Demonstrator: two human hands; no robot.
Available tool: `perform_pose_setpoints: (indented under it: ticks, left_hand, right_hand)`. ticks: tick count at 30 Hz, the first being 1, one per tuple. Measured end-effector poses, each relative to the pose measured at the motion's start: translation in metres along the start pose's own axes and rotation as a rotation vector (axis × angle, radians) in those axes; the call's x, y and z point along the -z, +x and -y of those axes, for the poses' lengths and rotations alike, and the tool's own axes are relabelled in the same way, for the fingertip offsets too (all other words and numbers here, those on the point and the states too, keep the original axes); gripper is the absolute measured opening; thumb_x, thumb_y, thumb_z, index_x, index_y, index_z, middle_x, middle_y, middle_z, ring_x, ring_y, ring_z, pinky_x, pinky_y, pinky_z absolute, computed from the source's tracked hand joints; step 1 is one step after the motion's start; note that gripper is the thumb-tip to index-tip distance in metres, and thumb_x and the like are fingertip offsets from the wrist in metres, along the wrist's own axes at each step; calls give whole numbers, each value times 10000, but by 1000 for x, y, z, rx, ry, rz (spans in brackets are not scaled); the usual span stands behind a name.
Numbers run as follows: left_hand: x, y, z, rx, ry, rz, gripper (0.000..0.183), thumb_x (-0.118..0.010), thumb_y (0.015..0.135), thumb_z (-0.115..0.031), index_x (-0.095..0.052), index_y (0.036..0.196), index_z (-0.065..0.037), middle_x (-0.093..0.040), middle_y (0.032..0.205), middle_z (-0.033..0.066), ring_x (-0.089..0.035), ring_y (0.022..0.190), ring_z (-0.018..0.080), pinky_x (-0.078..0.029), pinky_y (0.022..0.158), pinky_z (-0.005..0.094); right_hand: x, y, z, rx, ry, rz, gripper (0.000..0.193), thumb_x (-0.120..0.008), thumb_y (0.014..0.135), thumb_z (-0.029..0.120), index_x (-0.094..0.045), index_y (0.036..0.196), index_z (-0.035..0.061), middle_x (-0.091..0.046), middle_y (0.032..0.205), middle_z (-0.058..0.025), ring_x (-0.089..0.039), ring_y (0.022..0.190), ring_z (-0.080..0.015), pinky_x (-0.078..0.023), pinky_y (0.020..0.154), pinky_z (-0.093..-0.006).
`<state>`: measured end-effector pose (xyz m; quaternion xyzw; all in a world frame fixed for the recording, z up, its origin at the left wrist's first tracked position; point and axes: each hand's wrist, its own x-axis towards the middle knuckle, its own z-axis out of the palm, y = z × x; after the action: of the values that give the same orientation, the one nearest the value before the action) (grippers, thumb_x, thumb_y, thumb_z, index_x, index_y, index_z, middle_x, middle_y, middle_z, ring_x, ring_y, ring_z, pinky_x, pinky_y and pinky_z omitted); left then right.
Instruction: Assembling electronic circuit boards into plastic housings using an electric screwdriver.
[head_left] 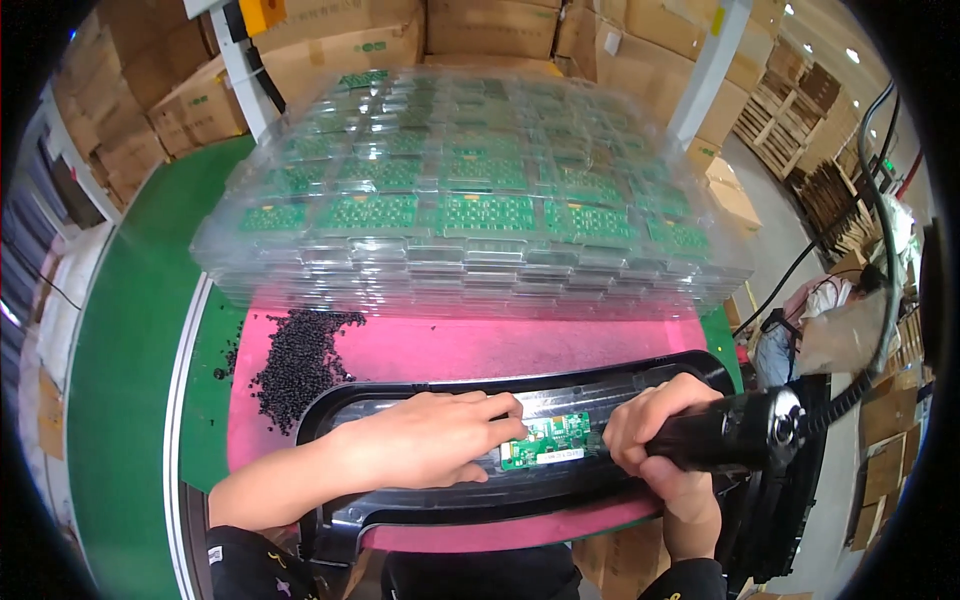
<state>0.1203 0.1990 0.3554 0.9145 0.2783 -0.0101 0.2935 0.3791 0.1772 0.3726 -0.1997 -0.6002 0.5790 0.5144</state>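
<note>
A green circuit board [553,441] with a white label strip lies inside a long, curved black plastic housing [420,497]. My left hand [430,437] reaches across the housing from the left, its fingers bent and apart. One fingertip rests on the board's upper left edge, while the thumb lies just left of the board. A black corded power screwdriver [715,432] is wrapped in the fingers of my right hand [660,435]. It is held almost level, its front end pointing left at the board's right end. The tip is hard to make out.
Behind the housing rises a wide stack of clear plastic trays [480,255] holding green circuit boards. Small black screws [300,360] lie heaped on the pink mat [500,345]. The screwdriver's cable [885,230] hangs at right. A seated person [790,330] is farther right. Cardboard boxes [340,35] stand behind.
</note>
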Motion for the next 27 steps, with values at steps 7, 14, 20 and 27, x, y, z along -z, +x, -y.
perform_pose_setpoints:
  ticks: [7,14,20,27]
  left_hand:
    - [1,2,0,-20,0,-8,558,-727,822,-173,-483,1313,-69,-471,1296,79,-570,1122,302,-543,850,432]
    - [13,-5,-2,-116,63,-84,486,-740,808,-150,-525,1221,-13,-557,1185,120,-590,1092,321,-546,856,437]
    - [52,-24,-9,-144,87,-351,345,-659,893,-237,-572,1164,-43,-603,1114,110,-595,1052,327,-530,849,431]
    - [42,-47,21,492,201,-60,355,-715,847,-277,-598,1087,-44,-645,1014,164,-644,954,380,-536,784,469]
  right_hand:
    - [9,2,-10,38,140,30,276,-686,756,-36,-501,957,1,-557,652,-72,-531,560,-165,-471,555,-318]
    - [17,14,-3,-56,393,-559,230,-658,880,178,-521,1029,68,-460,654,-3,-478,562,-128,-451,599,-325]
    - [56,15,-8,-43,460,-723,145,-593,896,120,-549,1030,86,-546,1006,-62,-541,1019,-211,-511,890,-601]
    - [24,11,7,-61,370,-757,647,-572,899,-8,-248,1449,98,-494,1068,-28,-517,993,-136,-481,929,-667]
